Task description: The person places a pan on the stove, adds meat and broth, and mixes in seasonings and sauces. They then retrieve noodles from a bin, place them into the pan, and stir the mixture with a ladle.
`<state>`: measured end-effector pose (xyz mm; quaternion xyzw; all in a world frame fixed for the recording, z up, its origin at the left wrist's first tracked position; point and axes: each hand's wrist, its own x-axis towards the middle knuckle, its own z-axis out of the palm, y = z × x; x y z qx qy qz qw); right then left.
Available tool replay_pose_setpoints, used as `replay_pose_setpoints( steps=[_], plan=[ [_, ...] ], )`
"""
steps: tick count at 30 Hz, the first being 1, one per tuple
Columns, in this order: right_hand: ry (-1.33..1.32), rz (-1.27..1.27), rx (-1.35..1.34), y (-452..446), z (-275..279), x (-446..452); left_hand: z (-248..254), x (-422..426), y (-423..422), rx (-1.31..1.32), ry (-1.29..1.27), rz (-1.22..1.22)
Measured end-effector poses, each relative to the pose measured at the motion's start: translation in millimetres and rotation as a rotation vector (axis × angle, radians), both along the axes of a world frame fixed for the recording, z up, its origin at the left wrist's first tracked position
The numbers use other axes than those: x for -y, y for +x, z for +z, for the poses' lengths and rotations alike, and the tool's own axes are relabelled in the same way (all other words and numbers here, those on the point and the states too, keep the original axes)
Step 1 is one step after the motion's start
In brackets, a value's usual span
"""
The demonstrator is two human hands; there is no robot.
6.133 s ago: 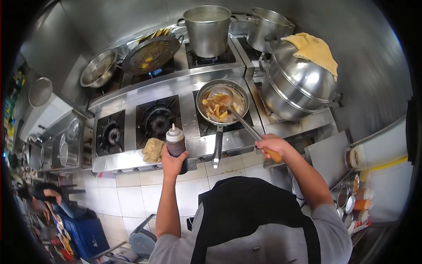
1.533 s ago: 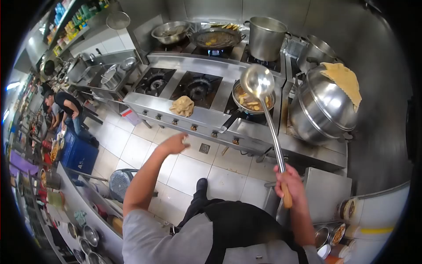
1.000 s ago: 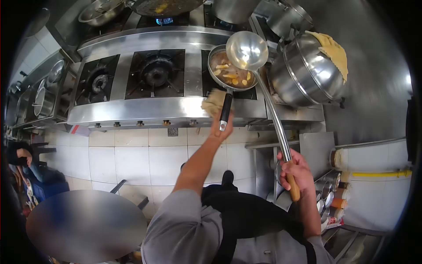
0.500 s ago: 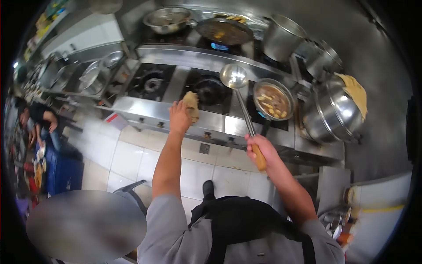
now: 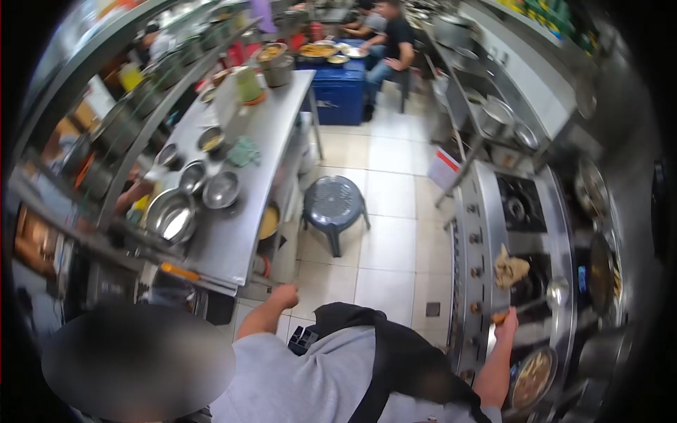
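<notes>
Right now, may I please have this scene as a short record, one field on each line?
Right hand: its grip is on the handle of the ladle
Left hand: nearest the worktable; nothing visible in it
Pan: on the stove, food in brown liquid
Cloth: crumpled, at the middle burner
Stool: on the tiled floor, between worktable and stove
Blue box: in the background, dishes on top
</notes>
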<state>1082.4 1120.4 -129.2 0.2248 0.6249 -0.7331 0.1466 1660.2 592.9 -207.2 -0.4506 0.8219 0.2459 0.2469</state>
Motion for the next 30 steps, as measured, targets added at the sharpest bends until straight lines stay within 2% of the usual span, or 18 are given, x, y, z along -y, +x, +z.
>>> replay_pose_setpoints(
  steps=[2, 4, 5, 6, 7, 8, 10, 11, 13, 15, 16, 18, 20, 22, 25, 28, 30],
  plan=[
    [0.17, 0.039, 0.002, -13, -27, -8, 29, -21, 68, -0.009, -0.052, 0.236],
    [0.287, 0.015, 0.141, -3, -11, 5, 27, -31, 104, 0.051, -0.028, 0.29],
    [0.295, 0.037, 0.132, -7, -17, 1, 20, -36, 113, 0.099, 0.007, 0.321],
    [0.466, 0.079, 0.107, -15, -29, -7, 12, -36, 107, 0.09, 0.013, 0.347],
    [0.636, 0.12, 0.076, -27, -33, 0, 2, -33, 94, 0.02, 0.054, 0.345],
    [0.64, 0.142, 0.059, -27, -26, 18, -5, -30, 82, -0.049, 0.092, 0.342],
    [0.974, -0.057, -0.517, -2, -19, 54, -14, -17, 32, -0.155, 0.154, 0.315],
    [0.973, -0.047, -0.53, 7, -20, 75, -15, -9, 4, -0.218, 0.146, 0.251],
    [1.08, 0.318, -0.828, 27, -20, 115, -17, 13, -51, -0.343, 0.152, 0.14],
    [1.05, 0.888, -0.617, 46, -15, 162, -9, 47, -101, -0.516, 0.14, 0.046],
    [1.02, 1.092, -0.51, 61, -11, 189, 8, 63, -123, -0.62, 0.119, -0.009],
    [0.974, 1.428, -0.336, 85, -11, 236, 64, 105, -167, -0.796, 0.135, -0.06],
    [0.991, 1.626, -0.234, 96, -18, 271, 159, 139, -204, -1.037, 0.171, 0.067],
    [1.029, 1.645, -0.161, 87, -26, 297, 265, 161, -218, -1.255, 0.192, 0.099],
    [1.061, 1.572, -0.086, 55, -37, 317, 386, 170, -211, -1.781, 0.335, -0.075],
    [1.066, 1.495, -0.08, 24, -48, 336, 474, 165, -193, -2.149, 0.349, -0.431],
    [1.059, 1.472, -0.115, 1, -65, 347, 503, 170, -196, -2.286, 0.29, -0.679]
  ],
)
